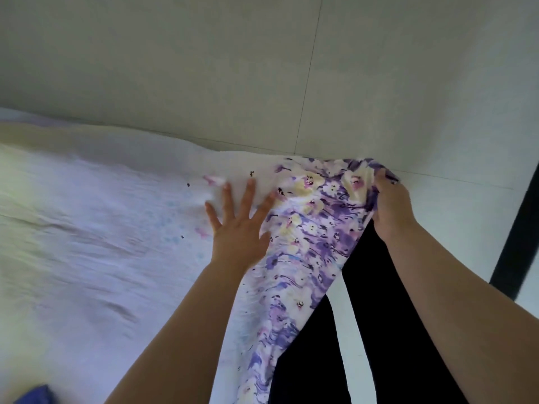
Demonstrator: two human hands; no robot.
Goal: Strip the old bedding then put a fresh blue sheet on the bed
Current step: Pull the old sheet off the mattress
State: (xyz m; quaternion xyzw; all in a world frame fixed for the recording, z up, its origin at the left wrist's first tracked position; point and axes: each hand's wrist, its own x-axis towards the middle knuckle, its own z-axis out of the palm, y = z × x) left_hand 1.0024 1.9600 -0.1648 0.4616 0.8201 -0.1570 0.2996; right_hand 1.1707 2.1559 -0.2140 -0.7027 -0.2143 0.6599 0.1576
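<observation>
So the left hand (pixel 237 225) is lying flat on the bed (pixel 87 228), fingers spread straight, pressing down on the pale washed-out part of the floral sheet (pixel 306 243) and holding nothing. The right hand (pixel 389 205) is gripping the sheet's bunched corner, fingers curled round the fabric, lifting it off the far right corner of the bed. The purple-and-yellow flower print is showing on the lifted part, which is draping down along the bed's right edge in front of the person's dark trousers (pixel 379 330). The rest of the sheet is lying across the mattress, wrinkled and overexposed. A bit of blue fabric (pixel 36 395) is sitting at the bottom left edge, possibly the fresh sheet, too cropped to tell. Pale floor tiles (pixel 262 68) are filling the top. A dark post (pixel 516 243) is standing at right.
</observation>
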